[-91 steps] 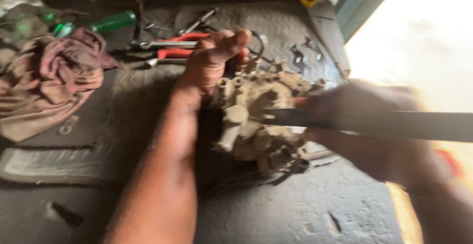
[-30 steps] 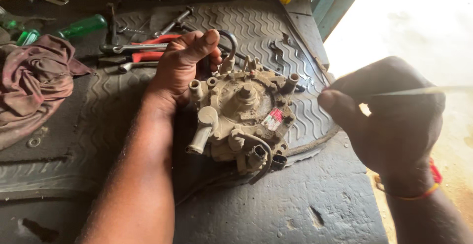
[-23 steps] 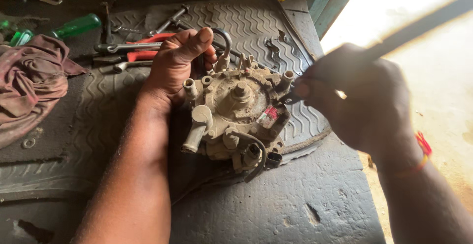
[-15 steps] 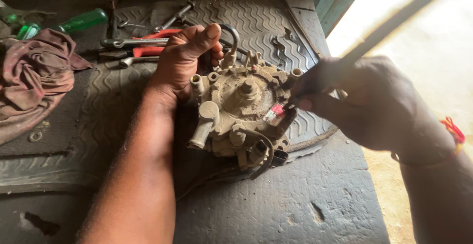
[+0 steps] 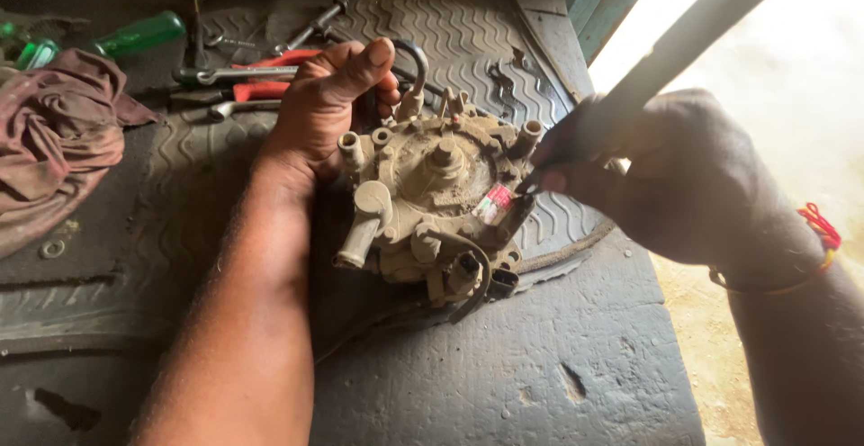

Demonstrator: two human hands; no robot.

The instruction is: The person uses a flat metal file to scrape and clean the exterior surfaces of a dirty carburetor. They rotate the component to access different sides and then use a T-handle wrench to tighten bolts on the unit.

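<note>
On rubber mat (image 5: 504, 41), hands gripping dusty carburettor (image 5: 432, 194), screwdriver (image 5: 648, 77)

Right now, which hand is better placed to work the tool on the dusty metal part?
The right hand: it grips the long tool with the tip at the part's right edge. The left hand is clasped on the part's far left side, apparently steadying it.

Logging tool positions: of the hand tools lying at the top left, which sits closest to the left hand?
The red-handled pliers, their handles running right up to the left hand. The green-handled screwdriver lies farther off, toward the rag.
</note>
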